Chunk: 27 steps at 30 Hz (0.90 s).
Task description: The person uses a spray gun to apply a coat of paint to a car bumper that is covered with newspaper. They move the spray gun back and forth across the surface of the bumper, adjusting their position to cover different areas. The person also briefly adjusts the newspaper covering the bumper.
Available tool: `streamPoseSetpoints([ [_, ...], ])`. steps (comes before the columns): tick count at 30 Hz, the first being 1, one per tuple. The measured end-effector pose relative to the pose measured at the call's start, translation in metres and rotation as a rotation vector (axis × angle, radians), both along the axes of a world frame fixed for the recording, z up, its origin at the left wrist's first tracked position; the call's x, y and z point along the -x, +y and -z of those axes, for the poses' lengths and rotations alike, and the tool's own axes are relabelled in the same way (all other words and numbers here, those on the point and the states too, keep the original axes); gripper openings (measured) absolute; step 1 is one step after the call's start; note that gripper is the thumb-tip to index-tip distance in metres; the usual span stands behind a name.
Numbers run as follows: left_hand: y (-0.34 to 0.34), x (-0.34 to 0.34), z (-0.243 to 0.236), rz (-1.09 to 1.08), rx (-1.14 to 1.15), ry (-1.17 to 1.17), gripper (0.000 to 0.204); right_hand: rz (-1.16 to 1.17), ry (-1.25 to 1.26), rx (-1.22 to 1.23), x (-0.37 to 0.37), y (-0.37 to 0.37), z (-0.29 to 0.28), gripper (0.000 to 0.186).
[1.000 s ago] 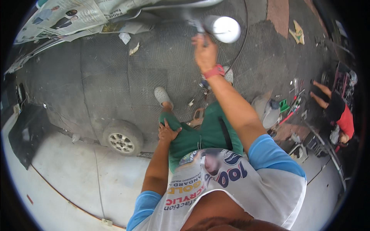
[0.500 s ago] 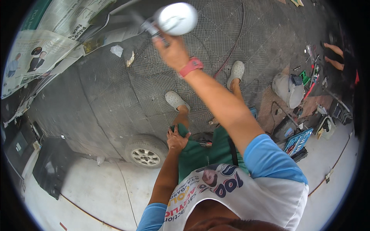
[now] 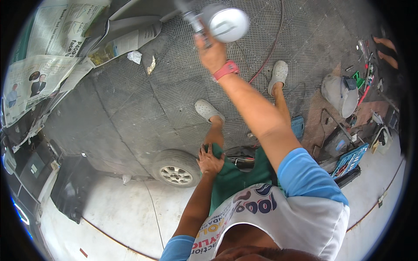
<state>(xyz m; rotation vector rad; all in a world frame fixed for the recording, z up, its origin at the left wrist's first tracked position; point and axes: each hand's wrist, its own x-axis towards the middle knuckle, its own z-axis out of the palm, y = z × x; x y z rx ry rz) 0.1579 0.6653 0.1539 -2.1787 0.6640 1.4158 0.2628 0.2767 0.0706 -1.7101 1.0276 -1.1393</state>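
My right hand [image 3: 213, 56] is raised at the top of the view, wrapped round the handle of a paint spray gun [image 3: 201, 30] and partly blurred by motion. On the gun sits a round white cup [image 3: 233, 31]. The nozzle end points up and left, beside a grey panel [image 3: 130, 11] with newspaper [image 3: 45, 76] masking around it. My left hand [image 3: 211, 160] lies on my left knee over the green shorts [image 3: 230, 182], fingers spread and holding nothing.
A dark red hose [image 3: 275, 52] runs over the patterned dark floor matting. Beside my left leg is a wheel with a tyre [image 3: 176, 168]. To the right are a pail [image 3: 339, 95], a blue tool case [image 3: 350, 161] and scattered tools. Another person's legs [image 3: 386, 51] show at far right.
The spray gun and my right arm have shifted right and slightly down in the view, along with most of the scene. My left hand stays on the knee.
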Motion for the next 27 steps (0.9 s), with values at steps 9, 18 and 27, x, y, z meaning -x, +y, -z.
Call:
streamPoseSetpoints([
  [9,-0.009,0.001,0.001,0.017,-0.056,-0.001,0.093,-0.461,0.047,-0.175,-0.049,0.051,0.010,0.046],
  [18,-0.003,0.011,0.007,0.065,0.052,-0.054,0.087,-0.141,-0.094,-0.389,0.063,-0.111,0.028,0.053],
  [27,-0.006,0.017,0.009,0.070,0.023,-0.044,0.087,0.092,0.203,-0.307,0.065,-0.143,0.065,0.051],
])
